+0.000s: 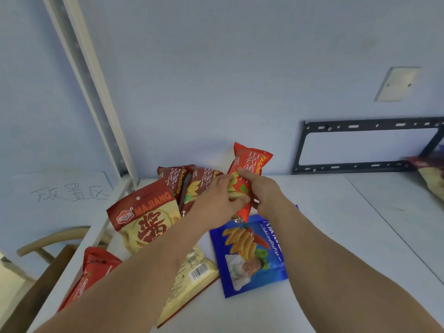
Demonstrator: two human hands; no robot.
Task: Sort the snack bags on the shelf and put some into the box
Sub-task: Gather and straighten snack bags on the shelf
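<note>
Both hands hold an orange-red snack bag [249, 162] upright above the white shelf [336, 224]. My left hand [216, 200] grips its lower left side and my right hand [259, 188] grips its right side. Left of it stand two darker red bags [201, 181] of the same snack, leaning together. A large cream and red MAJIANG bag [144, 219] lies in front of them. A blue chip bag [252, 251] lies flat under my right forearm. A cream bag [192, 277] with a barcode lies under my left forearm. A red bag [93, 270] sits at the shelf's left edge.
A white shelf post [96, 97] rises at the left. A black metal bracket [360, 145] leans on the wall at the back right. Another bag [432, 179] peeks in at the far right. A paper sign [67, 191] and a wooden chair [48, 251] are at the left.
</note>
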